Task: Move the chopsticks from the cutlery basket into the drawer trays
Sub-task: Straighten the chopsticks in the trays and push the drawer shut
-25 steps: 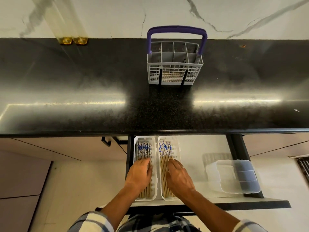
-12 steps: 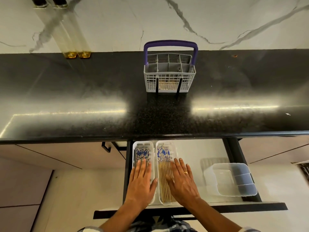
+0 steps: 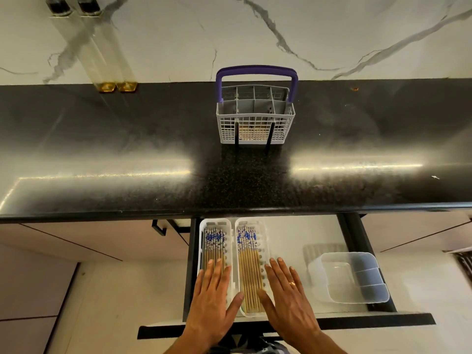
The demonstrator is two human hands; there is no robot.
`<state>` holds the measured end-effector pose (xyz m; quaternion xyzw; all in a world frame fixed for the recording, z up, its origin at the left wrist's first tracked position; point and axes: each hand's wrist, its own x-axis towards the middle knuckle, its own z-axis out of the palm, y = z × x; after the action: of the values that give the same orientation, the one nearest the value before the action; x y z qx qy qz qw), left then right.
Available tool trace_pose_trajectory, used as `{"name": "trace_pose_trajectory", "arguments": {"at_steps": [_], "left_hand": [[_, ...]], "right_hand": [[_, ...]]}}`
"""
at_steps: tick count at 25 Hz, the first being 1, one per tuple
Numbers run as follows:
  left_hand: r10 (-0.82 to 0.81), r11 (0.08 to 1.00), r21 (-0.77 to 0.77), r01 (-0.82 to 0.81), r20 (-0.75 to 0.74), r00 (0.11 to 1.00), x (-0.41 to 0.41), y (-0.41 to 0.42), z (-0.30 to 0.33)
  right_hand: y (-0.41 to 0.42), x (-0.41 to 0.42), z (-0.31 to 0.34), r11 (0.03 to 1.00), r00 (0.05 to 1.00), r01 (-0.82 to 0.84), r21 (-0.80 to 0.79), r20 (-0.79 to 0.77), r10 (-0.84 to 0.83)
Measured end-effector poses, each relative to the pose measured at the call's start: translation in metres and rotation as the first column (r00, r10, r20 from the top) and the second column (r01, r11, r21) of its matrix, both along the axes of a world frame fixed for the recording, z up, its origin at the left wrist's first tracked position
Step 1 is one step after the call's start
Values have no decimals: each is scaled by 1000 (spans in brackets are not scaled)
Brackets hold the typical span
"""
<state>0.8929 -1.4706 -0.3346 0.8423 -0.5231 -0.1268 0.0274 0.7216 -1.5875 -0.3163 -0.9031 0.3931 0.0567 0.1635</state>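
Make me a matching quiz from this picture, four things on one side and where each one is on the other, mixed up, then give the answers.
Things:
1. basket
2. clear tub
3. left hand
4. bottles

Places:
A. over the left tray
B. at the wall, on the counter's far left
C. middle of the counter
D. in the drawer, right of the trays

Pairs: 1-C, 2-D, 3-A, 4-B

Two tall clear bottles (image 3: pixel 102 52) with amber liquid standing at the black table's (image 3: pixel 127 154) back left by the marble wall (image 3: pixel 332 29); clear plastic container (image 3: pixel 350 277) sitting in drawer, right side.
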Motion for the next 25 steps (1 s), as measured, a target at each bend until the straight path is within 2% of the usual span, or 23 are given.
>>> {"name": "trace_pose_trajectory", "arguments": {"at_steps": [5,25], "left_hand": [[-41,999,-6,41,-28,999,1,-6,1],[-40,999,32,42,-82,996,2,-10,2]], "right_hand": [[-2,7,-4,997,997,-67,-32,-36,66],[-6,11,-1,998,998,-55,43,-21,56]]}}
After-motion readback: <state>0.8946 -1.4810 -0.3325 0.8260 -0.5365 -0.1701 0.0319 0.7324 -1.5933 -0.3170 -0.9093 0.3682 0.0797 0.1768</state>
